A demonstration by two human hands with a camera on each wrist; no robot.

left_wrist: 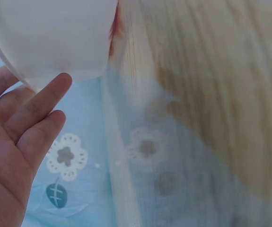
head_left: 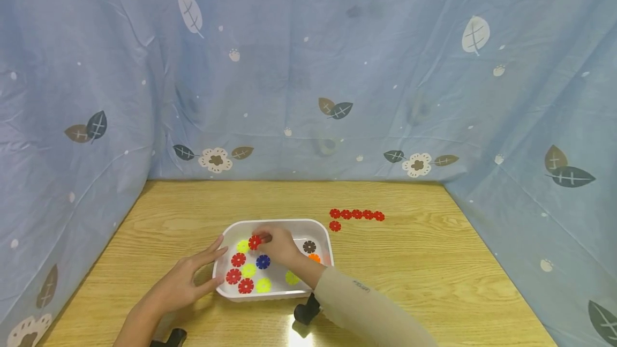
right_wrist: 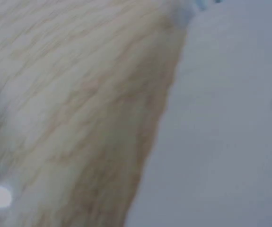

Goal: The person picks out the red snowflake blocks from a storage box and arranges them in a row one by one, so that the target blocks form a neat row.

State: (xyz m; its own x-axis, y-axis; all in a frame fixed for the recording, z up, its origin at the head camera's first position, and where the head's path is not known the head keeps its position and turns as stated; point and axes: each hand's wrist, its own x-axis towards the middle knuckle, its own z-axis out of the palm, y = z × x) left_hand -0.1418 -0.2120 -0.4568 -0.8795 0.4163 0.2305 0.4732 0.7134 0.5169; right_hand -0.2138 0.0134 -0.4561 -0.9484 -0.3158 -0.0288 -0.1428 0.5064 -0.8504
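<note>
A white plastic tray holds toothed, flower-shaped plastic discs. My right hand is over its left half, pinching a red disc between thumb and fingers. Close by lie three other red discs, one being this red disc, several yellow discs and a blue disc. My left hand rests at the tray's left side, fingers extended; the left wrist view shows the fingers against the tray wall. The right wrist view shows only the tray's side, blurred, and no hand.
On the wooden table, right of the tray, several red discs form a row, with a single red disc below its left end. A brown disc and an orange disc lie in the tray's right part. A blue patterned curtain surrounds the table.
</note>
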